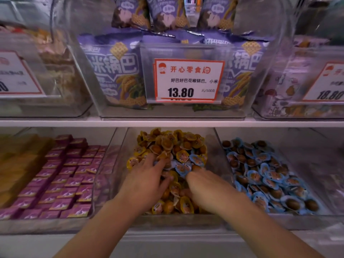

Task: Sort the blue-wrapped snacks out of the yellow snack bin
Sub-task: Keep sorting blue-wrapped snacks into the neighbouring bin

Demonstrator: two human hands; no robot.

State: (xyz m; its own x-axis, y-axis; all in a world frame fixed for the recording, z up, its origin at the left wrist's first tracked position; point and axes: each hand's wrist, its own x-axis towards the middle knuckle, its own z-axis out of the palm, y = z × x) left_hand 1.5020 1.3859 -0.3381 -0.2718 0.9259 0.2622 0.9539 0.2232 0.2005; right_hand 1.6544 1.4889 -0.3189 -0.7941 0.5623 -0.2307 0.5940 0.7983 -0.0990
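Both hands dig in the yellow snack bin (219, 155): left hand (147, 175) with fingers spread, parting yellow packs; right hand (202, 183) reaching the blue-wrapped snacks (183, 165) mid-bin (its grip is blurred, cannot tell). The blue bin (320, 207) sits right.

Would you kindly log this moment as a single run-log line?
left hand: in yellow bin | right hand: at blue-wrapped snacks | grip: unclear | blue bin: right

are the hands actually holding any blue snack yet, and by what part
Cannot be told. Both the left hand and right hand are among the blue-wrapped snacks in the yellow bin, fingertips buried.
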